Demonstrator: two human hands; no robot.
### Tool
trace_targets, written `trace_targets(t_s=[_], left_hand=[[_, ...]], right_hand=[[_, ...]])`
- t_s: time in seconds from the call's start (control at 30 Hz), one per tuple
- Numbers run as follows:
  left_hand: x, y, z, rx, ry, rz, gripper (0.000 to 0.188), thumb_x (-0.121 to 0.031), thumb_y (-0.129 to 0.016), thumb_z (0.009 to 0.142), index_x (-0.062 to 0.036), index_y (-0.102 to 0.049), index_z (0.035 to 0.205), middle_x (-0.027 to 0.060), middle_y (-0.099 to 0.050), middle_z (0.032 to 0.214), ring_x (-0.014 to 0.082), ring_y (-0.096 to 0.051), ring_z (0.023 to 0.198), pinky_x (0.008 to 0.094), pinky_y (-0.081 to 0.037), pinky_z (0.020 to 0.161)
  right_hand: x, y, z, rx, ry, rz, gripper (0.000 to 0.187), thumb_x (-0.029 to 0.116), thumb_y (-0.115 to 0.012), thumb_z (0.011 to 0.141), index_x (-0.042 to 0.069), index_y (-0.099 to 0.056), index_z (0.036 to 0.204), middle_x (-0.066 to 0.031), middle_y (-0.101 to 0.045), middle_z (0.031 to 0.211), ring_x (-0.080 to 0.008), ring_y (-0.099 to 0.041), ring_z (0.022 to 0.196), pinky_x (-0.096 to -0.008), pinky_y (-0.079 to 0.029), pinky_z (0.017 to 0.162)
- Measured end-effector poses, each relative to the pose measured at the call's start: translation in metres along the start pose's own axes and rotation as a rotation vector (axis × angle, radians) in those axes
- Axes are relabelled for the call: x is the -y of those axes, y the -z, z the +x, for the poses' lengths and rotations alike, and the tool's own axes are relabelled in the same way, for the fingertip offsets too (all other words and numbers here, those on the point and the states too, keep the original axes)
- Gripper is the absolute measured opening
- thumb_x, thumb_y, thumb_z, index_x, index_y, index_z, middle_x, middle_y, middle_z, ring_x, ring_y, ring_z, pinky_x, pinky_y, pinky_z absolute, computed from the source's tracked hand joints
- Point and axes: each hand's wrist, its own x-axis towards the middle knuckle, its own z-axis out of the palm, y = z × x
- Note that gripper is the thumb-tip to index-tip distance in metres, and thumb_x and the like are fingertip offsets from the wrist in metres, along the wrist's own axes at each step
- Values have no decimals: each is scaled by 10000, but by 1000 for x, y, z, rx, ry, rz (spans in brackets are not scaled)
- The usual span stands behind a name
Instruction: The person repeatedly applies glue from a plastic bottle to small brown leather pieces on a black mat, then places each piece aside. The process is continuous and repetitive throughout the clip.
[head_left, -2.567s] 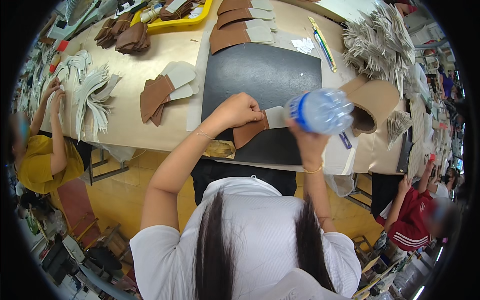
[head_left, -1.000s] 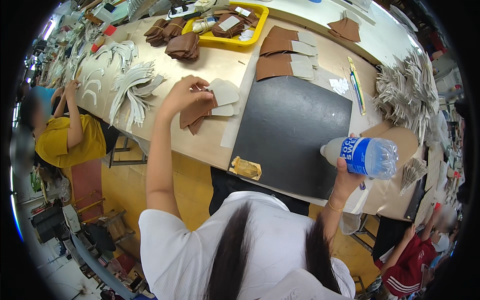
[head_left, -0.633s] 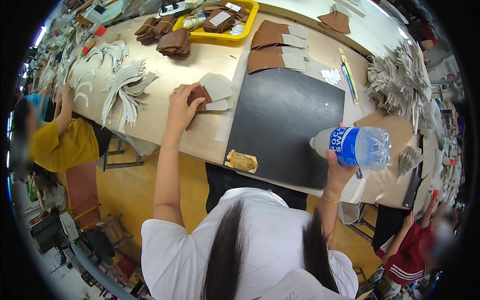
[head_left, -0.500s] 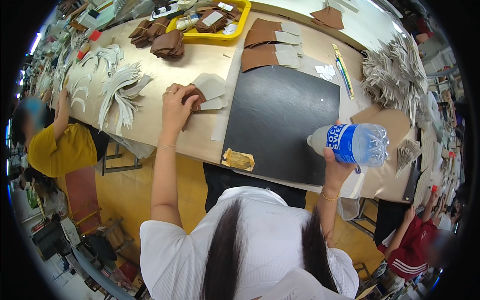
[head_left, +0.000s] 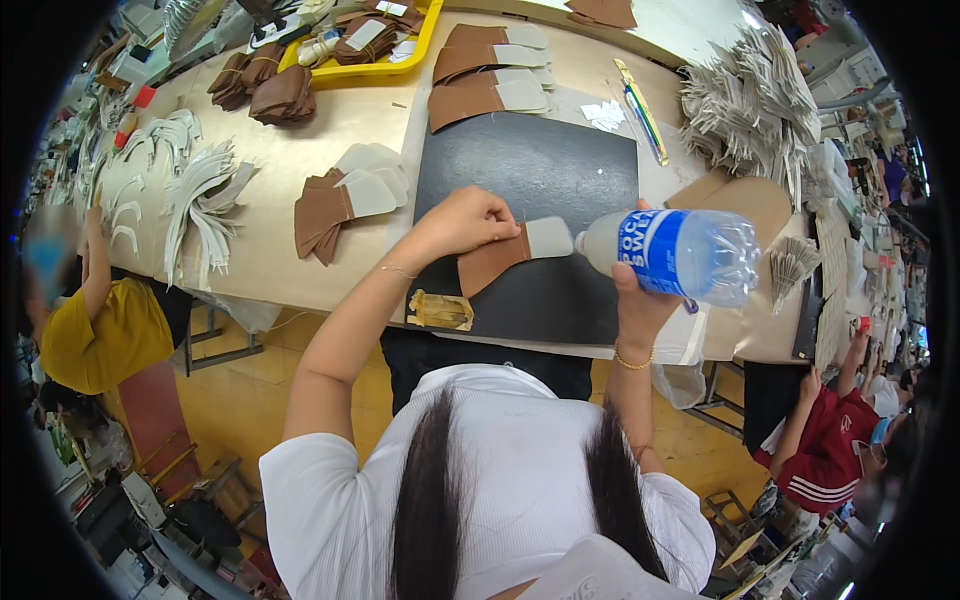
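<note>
Over the black board (head_left: 575, 170), my left hand (head_left: 468, 222) pinches the edge of a brown leather piece (head_left: 490, 265) with a pale rounded tab at its right end. The piece lies on or just above the board; I cannot tell which. My right hand (head_left: 642, 300) is wrapped round a clear plastic bottle (head_left: 665, 252) with a blue label. The bottle is tipped on its side, its neck pointing left close to the pale tab. Left of the board, several similar leather pieces (head_left: 325, 210) lie fanned out. More leather pieces (head_left: 468, 107) overlap along the board's far edge.
A yellow tray (head_left: 415, 62) and brown bundles (head_left: 283, 97) stand at the far left. Pale curved strips (head_left: 205, 205) lie on the left. Pens (head_left: 645, 120), white scraps (head_left: 604, 115) and a heap of pale pieces (head_left: 750, 100) are at the right. People sit at either side.
My left hand has moved right from the fanned pile to the board, bringing one leather piece along. The bottle stays in my right hand. The whole view has shifted slightly.
</note>
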Motion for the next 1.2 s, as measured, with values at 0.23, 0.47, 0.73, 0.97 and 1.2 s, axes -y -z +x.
trace_targets(t_s=[0.23,0.47,0.73,0.97,1.2], left_hand=[[5,-12,9,-14,74,17,247,-236,-709,761,10,-690,768,117,-640,646,166,-587,574,303,-459,560],[10,-13,10,24,129,-27,238,-224,-706,757,13,-687,759,100,-626,609,148,-558,533,300,-440,523],[8,-10,10,42,156,-87,230,-217,-708,754,11,-682,736,91,-621,592,140,-553,514,295,-439,512],[15,-13,15,31,136,-56,222,-190,-703,747,26,-666,714,84,-610,585,119,-529,487,286,-427,485],[11,-10,12,37,120,-74,228,-185,-713,756,19,-647,677,86,-597,559,136,-539,462,298,-428,465]], right_hand=[[-30,-11,-17,307,16,-321,711,225,-870,632,4,-512,1205,-133,-584,1215,-213,-568,1088,-336,-457,941],[-15,19,-1,154,-151,-491,556,126,-824,687,-28,-571,1158,-125,-601,1170,-201,-597,1021,-339,-494,891],[-21,-29,-8,234,19,-471,520,183,-870,632,8,-614,1050,-73,-641,990,-175,-614,909,-311,-482,818],[-27,-12,9,3,7,-400,370,184,-853,658,-6,-670,917,-72,-690,843,-166,-652,748,-300,-515,707],[-28,-22,5,179,-104,-489,500,208,-862,651,-19,-615,1022,-79,-648,968,-170,-618,864,-305,-494,790]])
